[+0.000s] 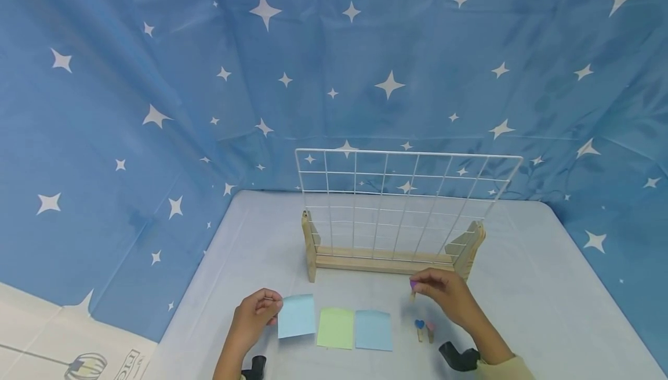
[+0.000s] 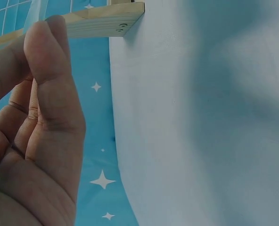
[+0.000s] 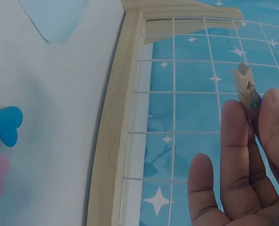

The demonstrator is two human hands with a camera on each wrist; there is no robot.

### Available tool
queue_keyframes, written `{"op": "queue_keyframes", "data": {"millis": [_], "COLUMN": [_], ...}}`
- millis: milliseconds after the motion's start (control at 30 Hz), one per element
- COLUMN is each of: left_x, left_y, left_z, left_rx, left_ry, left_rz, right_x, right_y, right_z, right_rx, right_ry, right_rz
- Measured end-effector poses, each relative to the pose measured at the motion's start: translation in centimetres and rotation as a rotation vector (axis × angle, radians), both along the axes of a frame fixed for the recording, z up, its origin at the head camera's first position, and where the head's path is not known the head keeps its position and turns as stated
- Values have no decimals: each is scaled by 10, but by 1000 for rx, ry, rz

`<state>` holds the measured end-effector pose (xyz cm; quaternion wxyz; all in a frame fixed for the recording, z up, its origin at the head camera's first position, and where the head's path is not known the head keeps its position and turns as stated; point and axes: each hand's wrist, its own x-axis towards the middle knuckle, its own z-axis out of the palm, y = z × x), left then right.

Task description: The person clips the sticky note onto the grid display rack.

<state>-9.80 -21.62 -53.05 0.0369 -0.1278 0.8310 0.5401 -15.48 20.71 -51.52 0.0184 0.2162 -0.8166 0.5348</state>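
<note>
My left hand (image 1: pixel 254 317) pinches a light blue sticky note (image 1: pixel 296 317) by its upper left edge, held a little above the table. Between thumb and fingers of my right hand (image 1: pixel 447 294) is a small wooden clothespin (image 3: pixel 247 89) with a purple top (image 1: pixel 413 283); its wooden tips point away from the fingers. Flat on the table between the hands lie a green sticky note (image 1: pixel 336 328) and a second blue sticky note (image 1: pixel 373 330). Below the right hand lie two more clothespins, one with a blue heart (image 1: pixel 420 324) and one with a pink heart (image 1: pixel 430 326).
Behind the notes stands a white wire grid (image 1: pixel 402 194) in a wooden base (image 1: pixel 383 264) with side supports. A white cloth (image 1: pixel 261 241) covers the table. A blue star-patterned curtain (image 1: pixel 334 49) hangs at the back and sides.
</note>
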Motion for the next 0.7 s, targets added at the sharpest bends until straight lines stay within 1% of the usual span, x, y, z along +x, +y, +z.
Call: {"op": "queue_keyframes", "data": {"millis": [233,500,700], "left_x": [0,0,-3], "left_y": [1,2,2], "left_z": [1,1,7], "left_rx": [8,3,-4], "left_ry": [7,12,22], "left_rz": [-1,-5,-9], "right_x": [0,-1,-1], "right_y": [-2,-4,-6], "right_z": [3,4,9], "right_rx": [-33,-43,-47], "right_ry": [9,53,50], "right_rz": [-19,-42,-60]}}
